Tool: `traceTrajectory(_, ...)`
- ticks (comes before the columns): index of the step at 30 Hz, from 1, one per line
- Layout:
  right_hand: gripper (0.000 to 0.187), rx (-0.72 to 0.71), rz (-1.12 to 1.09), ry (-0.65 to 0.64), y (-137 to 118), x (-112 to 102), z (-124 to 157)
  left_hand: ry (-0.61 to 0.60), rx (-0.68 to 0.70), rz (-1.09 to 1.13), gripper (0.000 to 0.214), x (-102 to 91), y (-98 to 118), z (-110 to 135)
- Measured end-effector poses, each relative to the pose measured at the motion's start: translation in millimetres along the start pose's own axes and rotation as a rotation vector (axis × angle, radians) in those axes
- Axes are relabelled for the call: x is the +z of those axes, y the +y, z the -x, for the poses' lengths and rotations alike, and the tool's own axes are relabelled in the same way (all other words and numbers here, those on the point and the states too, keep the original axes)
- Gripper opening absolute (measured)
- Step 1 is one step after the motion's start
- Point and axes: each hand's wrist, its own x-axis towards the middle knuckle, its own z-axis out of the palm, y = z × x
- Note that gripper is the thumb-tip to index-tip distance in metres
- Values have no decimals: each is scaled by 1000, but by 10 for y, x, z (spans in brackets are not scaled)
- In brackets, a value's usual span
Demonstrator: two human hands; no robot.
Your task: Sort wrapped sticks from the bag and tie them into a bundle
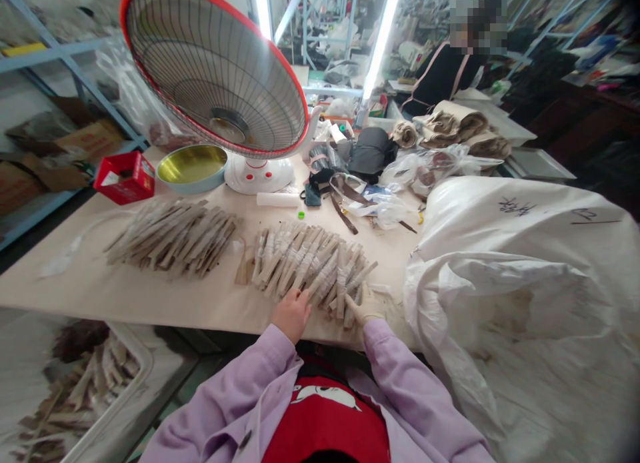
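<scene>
A pile of bundled beige strips (295,256), several wrapped with clear film or thread, lies on the table in front of me. My left hand (293,314), bare, rests against the pile's near edge with its fingers laid on the strip ends. At the right end is my right hand (369,304), in a pale glove, thumb apart from the fingers and touching the end bundles. Neither hand visibly lifts anything. Left of this pile is a second heap of similar strips (175,240), and a small tan piece (244,266) lies between the two.
A red-rimmed fan heater (260,173) stands behind the piles, beside a gold-lined bowl (193,166) and a red box (125,176). A large white sack (530,216) bulges at right. A bin (145,360) of strips sits lower left. A person (440,76) is at the back.
</scene>
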Motion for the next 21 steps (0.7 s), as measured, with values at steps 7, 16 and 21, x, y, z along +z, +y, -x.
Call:
traceTrajectory(7,98,-4,102,7,-249,-51,98,-123,-11,-131,35,76,82,-69)
traceTrajectory(16,78,-160,101,18,-163,11,74,-38,86,92,28,82,93,-52)
traceTrajectory(21,76,-140,101,48,-116,-32,73,62,146,553,19,-727,146,117)
